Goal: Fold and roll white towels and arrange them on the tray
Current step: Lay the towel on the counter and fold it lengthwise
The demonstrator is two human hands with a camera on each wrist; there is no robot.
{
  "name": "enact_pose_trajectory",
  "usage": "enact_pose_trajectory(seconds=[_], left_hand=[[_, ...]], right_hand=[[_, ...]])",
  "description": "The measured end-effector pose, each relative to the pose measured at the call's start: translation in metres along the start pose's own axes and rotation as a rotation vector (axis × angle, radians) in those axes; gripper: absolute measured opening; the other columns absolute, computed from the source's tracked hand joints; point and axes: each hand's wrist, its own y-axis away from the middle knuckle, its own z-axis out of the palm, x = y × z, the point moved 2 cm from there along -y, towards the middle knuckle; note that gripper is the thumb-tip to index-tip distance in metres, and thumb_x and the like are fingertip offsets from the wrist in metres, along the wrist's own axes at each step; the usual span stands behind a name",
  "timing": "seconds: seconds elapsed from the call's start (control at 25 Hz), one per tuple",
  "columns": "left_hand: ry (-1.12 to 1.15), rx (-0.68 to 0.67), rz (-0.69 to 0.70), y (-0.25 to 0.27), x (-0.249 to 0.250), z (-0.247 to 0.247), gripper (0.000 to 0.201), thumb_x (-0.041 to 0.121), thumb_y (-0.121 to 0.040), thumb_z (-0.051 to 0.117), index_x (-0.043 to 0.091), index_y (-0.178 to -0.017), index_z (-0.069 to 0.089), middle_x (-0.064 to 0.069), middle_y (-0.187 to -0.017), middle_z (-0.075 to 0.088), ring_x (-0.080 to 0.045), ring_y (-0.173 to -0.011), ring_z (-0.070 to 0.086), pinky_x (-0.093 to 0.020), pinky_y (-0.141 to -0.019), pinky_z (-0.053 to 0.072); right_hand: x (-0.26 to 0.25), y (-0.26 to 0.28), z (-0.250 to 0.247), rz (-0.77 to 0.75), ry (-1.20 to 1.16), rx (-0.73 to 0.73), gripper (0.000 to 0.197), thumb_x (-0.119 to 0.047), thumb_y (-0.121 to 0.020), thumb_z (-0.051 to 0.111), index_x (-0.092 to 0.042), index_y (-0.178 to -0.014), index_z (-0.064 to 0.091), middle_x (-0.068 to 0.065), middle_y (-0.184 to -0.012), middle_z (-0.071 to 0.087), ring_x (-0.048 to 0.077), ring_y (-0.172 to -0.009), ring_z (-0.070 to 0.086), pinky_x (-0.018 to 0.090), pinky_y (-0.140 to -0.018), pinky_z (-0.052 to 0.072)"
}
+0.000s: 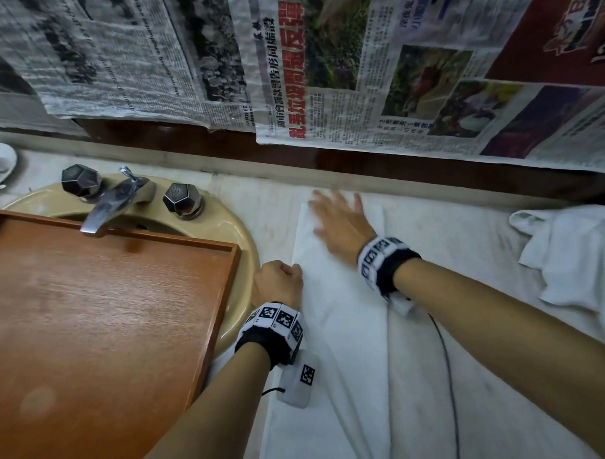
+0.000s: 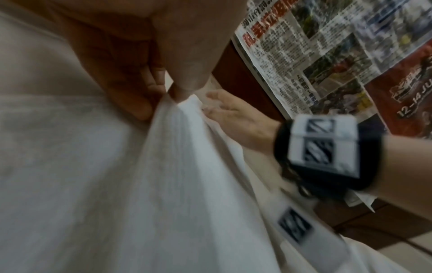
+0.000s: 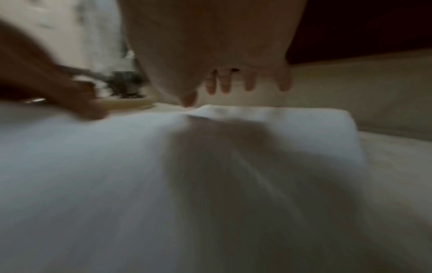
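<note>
Wooden tray [image 1: 95,318] holds no rolls yet; the left hand [image 1: 278,284] pinches the towel [image 1: 339,326] edge, the right hand [image 1: 340,223] flat, smoothing its fold.

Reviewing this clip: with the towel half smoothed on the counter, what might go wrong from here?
1. The left hand pinches only the edge of the towel, and creases run across the cloth, so the fold may come out skewed when the flat right hand sweeps.
2. The wooden tray sits over the sink under the faucet; a drip could wet it.
3. The cable lying on the towel may snag.
</note>
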Motion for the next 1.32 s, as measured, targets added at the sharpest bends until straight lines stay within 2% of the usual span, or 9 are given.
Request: enact_pose_trajectory(seconds=[0.12,0.28,0.44,0.56,0.68,0.76,0.92,1.12,1.32], left_hand=[[-0.036,-0.056,-0.003,-0.005,0.004,-0.002,0.025,0.028,-0.079,0.057,0.008,-0.068,0.066,-0.008,-0.064,0.067,-0.028,-0.063,0.063,-0.032,-0.06,0.054],[-0.113,-0.095,-0.038,-0.013,0.008,0.0,0.028,0.032,-0.078,0.058,0.005,-0.074,0.067,-0.009,-0.067,0.067,-0.027,-0.062,0.063,-0.032,-0.06,0.056],[-0.122,-0.118,-0.051,-0.023,0.005,0.002,0.031,0.035,-0.076,0.061,0.004,-0.077,0.068,-0.011,-0.073,0.069,-0.028,-0.065,0.066,-0.032,-0.06,0.057],[-0.075,-0.145,-0.083,-0.026,0.007,0.0,0.03,0.032,-0.073,0.063,0.002,-0.077,0.068,-0.013,-0.071,0.07,-0.031,-0.062,0.069,-0.043,-0.064,0.061],[-0.129,-0.173,-0.03,-0.016,0.015,-0.013,0.033,0.036,-0.08,0.065,0.004,-0.085,0.067,-0.01,-0.078,0.071,-0.028,-0.068,0.069,-0.039,-0.069,0.06],[-0.182,-0.167,0.092,0.006,0.015,-0.024,0.033,0.044,-0.086,0.064,0.015,-0.099,0.058,-0.002,-0.085,0.067,-0.025,-0.077,0.065,-0.036,-0.074,0.056],[-0.235,-0.396,0.299,0.075,-0.008,-0.037,0.008,0.039,-0.09,0.06,0.032,-0.09,0.057,0.005,-0.074,0.067,-0.016,-0.071,0.063,-0.028,-0.066,0.049],[-0.442,-0.727,0.39,0.124,-0.034,-0.02,0.014,0.026,-0.084,0.06,0.038,-0.087,0.067,0.013,-0.082,0.07,-0.01,-0.083,0.063,-0.03,-0.082,0.053],[-0.465,-0.547,0.44,0.131,-0.06,-0.031,0.008,0.032,-0.078,0.062,0.034,-0.078,0.069,0.014,-0.084,0.067,-0.014,-0.083,0.063,-0.032,-0.078,0.055]], right_hand=[[0.0,0.037,0.025,-0.423,0.104,-0.215,0.062,-0.049,-0.103,0.018,-0.026,-0.154,-0.009,-0.01,-0.161,-0.016,0.01,-0.147,-0.018,0.047,-0.116,-0.016],[0.032,0.005,0.013,-0.033,0.064,-0.193,0.068,-0.051,-0.102,0.016,-0.018,-0.152,-0.015,-0.002,-0.159,-0.024,0.015,-0.147,-0.02,0.053,-0.117,-0.01],[0.018,0.037,0.027,-0.342,0.099,-0.257,0.066,-0.052,-0.102,0.013,-0.022,-0.151,-0.017,-0.005,-0.158,-0.026,0.011,-0.145,-0.024,0.042,-0.114,-0.021],[0.047,0.051,0.014,0.105,0.025,-0.234,0.069,-0.051,-0.101,0.018,-0.016,-0.153,-0.013,0.001,-0.159,-0.024,0.017,-0.147,-0.02,0.051,-0.117,-0.013],[0.026,0.084,0.013,0.089,-0.036,-0.147,0.068,-0.045,-0.101,0.03,-0.012,-0.154,0.002,0.005,-0.162,-0.012,0.02,-0.149,-0.012,0.052,-0.119,-0.004],[-0.004,0.122,0.017,0.039,-0.071,-0.039,0.058,-0.035,-0.099,0.042,-0.01,-0.149,0.028,0.012,-0.158,0.017,0.028,-0.146,0.016,0.049,-0.116,0.018],[-0.036,0.188,0.028,0.169,-0.197,-0.006,0.03,-0.024,-0.096,0.047,-0.012,-0.12,0.061,0.004,-0.115,0.055,0.024,-0.108,0.052,0.036,-0.087,0.042],[-0.047,0.217,0.038,0.187,-0.265,-0.025,0.042,-0.023,-0.091,0.061,-0.015,-0.131,0.055,-0.002,-0.13,0.052,0.021,-0.119,0.049,0.033,-0.098,0.037],[-0.057,0.24,0.041,0.2,-0.164,-0.248,0.098,-0.055,-0.075,0.071,-0.015,-0.15,0.023,-0.004,-0.158,0.012,0.013,-0.146,0.012,0.056,-0.118,0.006]])
